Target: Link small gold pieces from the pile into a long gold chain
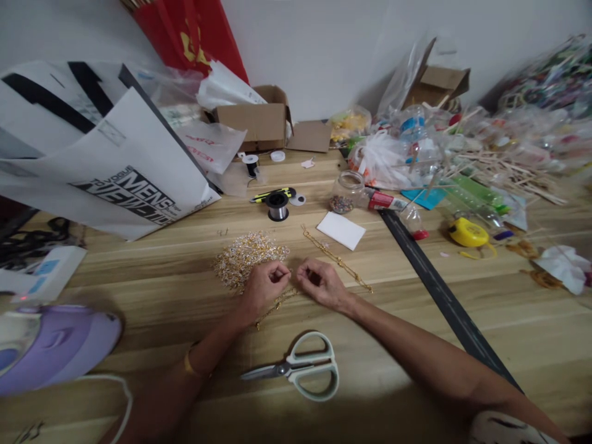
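Observation:
My left hand point(266, 283) and my right hand point(322, 282) are closed in pinches, fingertips almost meeting over the table. Between them they grip a thin gold chain point(277, 302); its loose part trails on the wood below the left fingers. The exact pinch points are too small to make out. Against the left hand lies a heap of gold and clear beaded pieces point(245, 253). A second gold chain point(340, 261) is stretched out beyond the right hand. Nearer my body rest scissors point(300, 367) with pale handles, blades pointing left.
Behind the hands are a wire spool point(277, 206), a yellow-black cutter point(263, 195), a white card point(341, 230) and a jar of beads point(346, 190). A purple iron point(69, 345) and a white shopping bag point(139, 166) stand left. A tape measure point(468, 233) lies right.

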